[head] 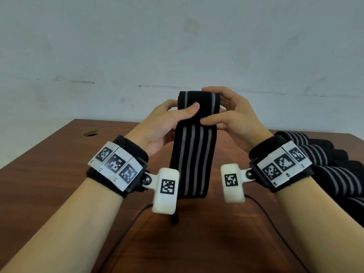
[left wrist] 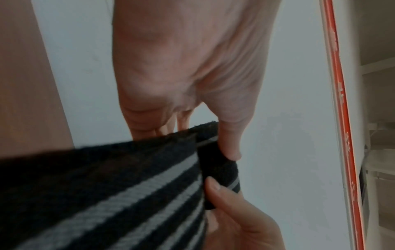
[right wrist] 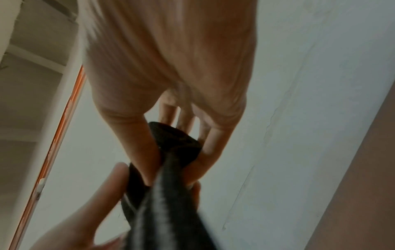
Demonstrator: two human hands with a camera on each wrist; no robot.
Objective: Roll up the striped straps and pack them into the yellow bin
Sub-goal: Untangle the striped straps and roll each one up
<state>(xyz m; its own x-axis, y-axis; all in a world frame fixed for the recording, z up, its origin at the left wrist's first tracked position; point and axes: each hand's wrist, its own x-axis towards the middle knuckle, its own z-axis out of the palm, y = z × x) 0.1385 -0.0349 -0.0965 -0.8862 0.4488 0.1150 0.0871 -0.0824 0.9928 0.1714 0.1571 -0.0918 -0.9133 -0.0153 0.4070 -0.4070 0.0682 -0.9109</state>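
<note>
A black strap with grey stripes (head: 194, 154) is held up above the table between both hands. Its top end is wound into a small roll (head: 199, 100), and the loose tail hangs down to the tabletop. My left hand (head: 184, 112) grips the roll's left side, thumb across the front. My right hand (head: 220, 107) grips the right side, thumb under the roll and fingers over the top. In the left wrist view the thumb presses on the roll (left wrist: 218, 169). The right wrist view shows the roll's end (right wrist: 175, 140) pinched between thumb and fingers. The yellow bin is not in view.
A heap of more striped straps (head: 325, 166) lies on the brown wooden table (head: 49, 184) at the right. There is a round hole (head: 90, 133) in the tabletop at the far left. Thin black cables (head: 126, 229) run across the near part. A pale wall stands behind.
</note>
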